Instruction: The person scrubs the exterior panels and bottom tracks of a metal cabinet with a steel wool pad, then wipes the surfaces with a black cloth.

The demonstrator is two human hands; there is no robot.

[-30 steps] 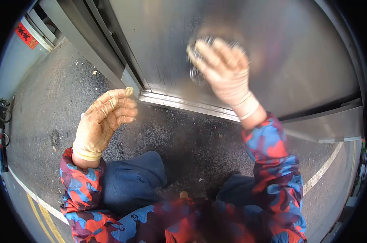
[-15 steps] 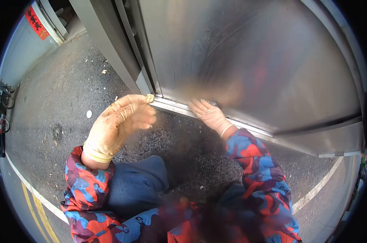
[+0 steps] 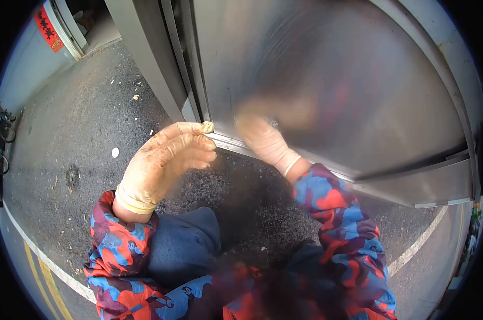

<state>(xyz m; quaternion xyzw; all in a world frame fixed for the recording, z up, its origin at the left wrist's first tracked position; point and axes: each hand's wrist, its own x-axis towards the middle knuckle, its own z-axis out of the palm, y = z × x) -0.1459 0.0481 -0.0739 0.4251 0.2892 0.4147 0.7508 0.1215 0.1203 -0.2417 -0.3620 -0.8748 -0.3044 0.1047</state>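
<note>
Both hands are covered by gloves: the left hand (image 3: pixel 164 160) in a yellowish-tan glove, the right hand (image 3: pixel 265 141) in a paler beige one. The sleeves (image 3: pixel 340 213) are patterned in red, blue and dark purple camouflage. The metal door (image 3: pixel 332 69) is silver-grey. The asphalt (image 3: pixel 70 133) is dark grey, marked with white and yellow lines.

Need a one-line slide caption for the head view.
Gloved right hand pressed low on a brushed metal panel; gloved left hand raised, open, over asphalt.
</note>
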